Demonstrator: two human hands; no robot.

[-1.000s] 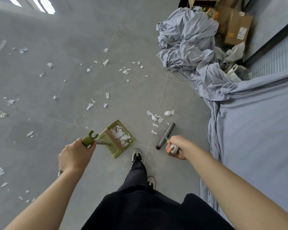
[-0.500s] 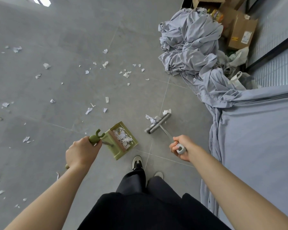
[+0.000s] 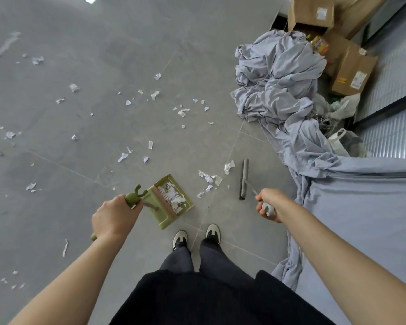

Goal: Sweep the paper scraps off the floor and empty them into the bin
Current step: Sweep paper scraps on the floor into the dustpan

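The left hand (image 3: pixel 114 219) grips the green dustpan (image 3: pixel 171 204) handle – the pan sits on the floor with paper scraps (image 3: pixel 209 180) just right of it. Further right, the right hand (image 3: pixel 268 204) grips the grey broom (image 3: pixel 243 179).
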